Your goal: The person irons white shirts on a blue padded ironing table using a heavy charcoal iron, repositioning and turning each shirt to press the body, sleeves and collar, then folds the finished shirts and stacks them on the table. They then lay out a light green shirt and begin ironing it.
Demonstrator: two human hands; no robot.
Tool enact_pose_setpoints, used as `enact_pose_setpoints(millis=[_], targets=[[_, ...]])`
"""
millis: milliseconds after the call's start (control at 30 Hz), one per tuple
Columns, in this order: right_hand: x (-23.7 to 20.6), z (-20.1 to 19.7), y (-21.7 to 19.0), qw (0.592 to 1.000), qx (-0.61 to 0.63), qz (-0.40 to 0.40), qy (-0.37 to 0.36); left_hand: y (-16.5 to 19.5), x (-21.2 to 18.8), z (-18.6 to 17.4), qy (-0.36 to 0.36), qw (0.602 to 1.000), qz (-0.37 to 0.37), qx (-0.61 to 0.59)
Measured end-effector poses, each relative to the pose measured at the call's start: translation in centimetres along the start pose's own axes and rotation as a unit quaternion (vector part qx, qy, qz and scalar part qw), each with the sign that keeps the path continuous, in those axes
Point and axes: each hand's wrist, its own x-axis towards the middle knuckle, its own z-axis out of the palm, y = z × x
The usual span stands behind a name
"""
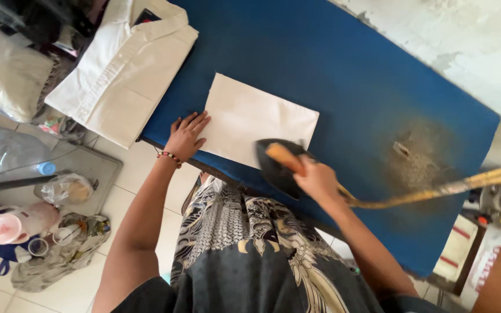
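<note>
A folded white cloth (256,119) lies flat on the blue ironing table (331,64). My left hand (185,137) rests palm down on the cloth's left edge, fingers spread, a beaded bracelet at the wrist. My right hand (319,181) grips the wooden handle of a dark iron (278,165), which sits on the cloth's lower right corner near the table's front edge. A yellowish cord (436,188) runs from the iron to the right.
A folded white shirt (120,66) lies on the table's left end, overhanging it. A scorched patch (418,159) marks the blue cover at right. On the tiled floor at left stand a clear bottle (7,152), a pink cup (13,225) and bags.
</note>
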Motion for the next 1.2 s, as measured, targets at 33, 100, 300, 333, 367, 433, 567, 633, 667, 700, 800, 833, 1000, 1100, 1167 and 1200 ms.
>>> enact_pose_setpoints(millis=[33,100,300,333,367,433,567,633,667,700,800,833,1000,1100,1167,1200], targets=[[-0.3,-0.7,2.5,0.998,0.000,0.057,-0.005,0.8,0.3,0.2,-0.008,0.999,-0.032,0.019],[-0.7,-2.1,7.6,0.989,0.049,0.138,0.033,2.5,1.1,1.0,0.022,0.997,-0.054,0.045],[-1.8,-5.8,17.6,0.930,0.098,0.335,0.118,5.2,3.8,2.3,0.128,0.992,0.005,-0.001],[-2.0,-5.8,17.5,0.935,-0.050,0.314,0.156,5.1,4.1,2.0,0.111,0.994,-0.007,0.002],[-2.1,-5.5,16.8,0.919,-0.197,0.283,0.189,4.8,4.4,1.6,0.096,0.995,-0.021,0.005],[-1.6,-3.4,13.7,0.917,-0.220,0.201,0.264,4.5,4.7,0.9,0.090,0.996,-0.026,0.010],[2.8,4.5,4.8,0.931,0.268,0.086,0.232,5.9,4.6,1.6,0.128,0.984,-0.028,0.118],[5.0,6.1,2.3,0.817,0.471,0.326,0.064,7.4,4.9,2.9,0.122,0.987,0.024,0.097],[6.2,5.4,1.7,0.803,0.512,0.304,0.034,8.4,5.2,3.7,0.110,0.994,0.001,-0.010],[7.2,4.4,1.7,0.785,0.551,0.282,0.003,9.4,5.7,4.4,0.092,0.988,-0.023,-0.118],[9.8,-1.0,0.0,0.782,0.591,0.200,-0.013,11.1,9.6,4.4,0.038,0.891,-0.185,-0.413],[10.4,-3.7,-1.2,0.833,0.541,0.116,0.001,11.4,11.3,3.4,-0.046,0.790,-0.271,-0.548],[9.2,-17.7,-8.5,0.971,0.220,-0.087,0.020,12.1,19.7,-4.6,-0.198,0.480,-0.302,-0.799],[6.4,-21.7,-10.3,0.958,0.014,-0.265,0.104,13.1,22.2,-9.0,-0.244,0.322,-0.022,-0.914],[4.6,-21.5,-10.1,0.962,-0.078,-0.247,0.083,13.9,23.4,-9.9,-0.236,0.412,-0.069,-0.877],[3.9,-20.6,-9.8,0.961,-0.123,-0.238,0.071,14.1,23.7,-9.5,-0.231,0.457,-0.090,-0.854]])
